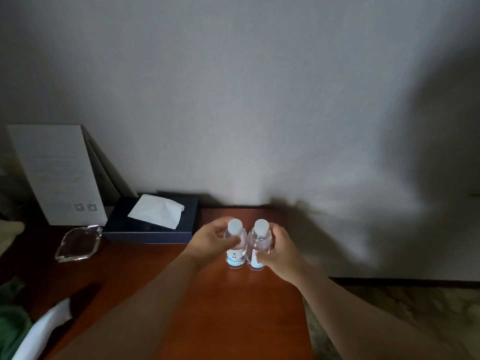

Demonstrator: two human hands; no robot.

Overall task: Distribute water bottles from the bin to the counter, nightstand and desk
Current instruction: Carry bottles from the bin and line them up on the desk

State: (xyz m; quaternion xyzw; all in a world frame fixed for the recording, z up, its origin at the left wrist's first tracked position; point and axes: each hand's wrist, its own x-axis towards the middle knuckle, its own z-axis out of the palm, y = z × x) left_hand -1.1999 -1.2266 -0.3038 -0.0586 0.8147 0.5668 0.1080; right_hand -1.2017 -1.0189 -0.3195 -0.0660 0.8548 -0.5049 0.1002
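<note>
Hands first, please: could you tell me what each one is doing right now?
Left hand: grips the left bottle.
Right hand: grips the right bottle.

Tissue box (pixel 153 224) left of bottles (pixel 245 245)

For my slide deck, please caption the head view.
Both hands, left hand and right hand, hold two upright water bottles side by side on a wooden tabletop.

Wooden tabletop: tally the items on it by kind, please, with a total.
Water bottles: 2, the left bottle in the left hand, the right bottle in the right hand
Tissue box: 1
Glass dish: 1
Standing card: 1
Total: 5
</note>
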